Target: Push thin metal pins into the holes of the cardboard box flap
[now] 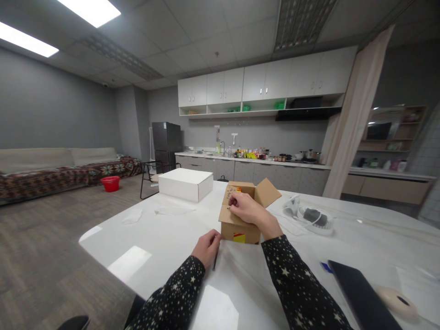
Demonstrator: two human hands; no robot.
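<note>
A small brown cardboard box [237, 227] with open flaps stands on the white table [165, 233] in front of me. My right hand [249, 210] rests on top of the box, fingers curled over its near-left flap. Just left of the box, my left hand [207, 246] is closed around a thin dark pen-like tool [215, 261] whose tip points down at the table. Both arms wear dark sleeves with star prints.
A closed white box [185, 183] sits further back on the table. White headphones [311, 217] lie to the box's right, a dark laptop [360, 298] and a tape roll [395, 300] at the near right. A kitchen counter [254, 160] lines the back wall; a sofa stands left.
</note>
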